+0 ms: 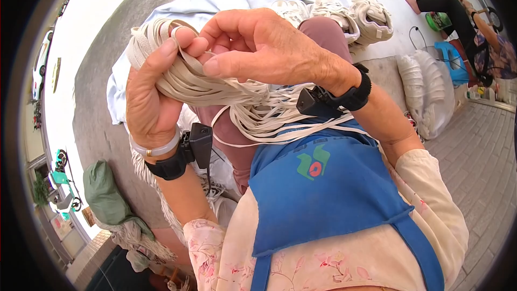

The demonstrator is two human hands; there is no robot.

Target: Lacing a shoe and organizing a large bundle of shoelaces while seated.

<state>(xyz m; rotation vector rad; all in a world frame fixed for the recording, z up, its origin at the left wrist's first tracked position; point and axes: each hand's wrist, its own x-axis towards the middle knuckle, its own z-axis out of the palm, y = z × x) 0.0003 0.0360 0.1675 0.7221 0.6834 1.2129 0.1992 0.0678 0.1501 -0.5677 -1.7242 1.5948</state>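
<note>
A thick bundle of flat off-white shoelaces [202, 83] is gripped in my left hand [148, 89], its looped end standing up past my thumb and fingers. From there the loose laces trail across my lap onto the blue apron [323, 194]. My right hand [264, 48] is closed beside my left fingertips, thumb and fingers pinched at a thin lace end. My curled fingers partly hide that lace. Each wrist wears a black strap with a small black device.
Pale sneakers [371, 19] stand on a white sheet beyond my knees. At right are plastic-wrapped white bundles [428, 89], a blue stool [452, 62] and another person [490, 48]. A green sack [107, 191] with cords beneath it lies at left.
</note>
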